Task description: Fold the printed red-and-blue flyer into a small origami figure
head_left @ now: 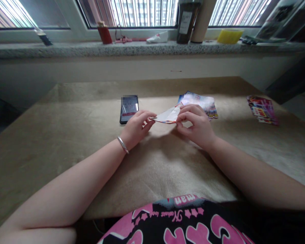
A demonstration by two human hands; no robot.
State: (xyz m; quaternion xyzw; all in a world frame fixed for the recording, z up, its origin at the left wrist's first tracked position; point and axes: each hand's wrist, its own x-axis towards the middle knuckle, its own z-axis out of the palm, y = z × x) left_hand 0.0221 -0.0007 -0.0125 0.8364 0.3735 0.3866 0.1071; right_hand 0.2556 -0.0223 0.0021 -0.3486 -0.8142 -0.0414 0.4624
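Both hands hold a folded piece of white paper (167, 116) with a red edge just above the tan-covered table (66, 142). My left hand (137, 127), with a silver bracelet at the wrist, pinches the paper's left tip between thumb and fingers. My right hand (194, 123) is curled round the paper's right end. The fold is thin and pointed at the left.
A dark phone (128, 108) lies face up just beyond my left hand. A stack of colourful printed sheets (202, 103) sits behind my right hand, and another printed leaflet (262, 110) lies far right. The windowsill (142, 47) behind holds a red cup, bottles and a yellow box.
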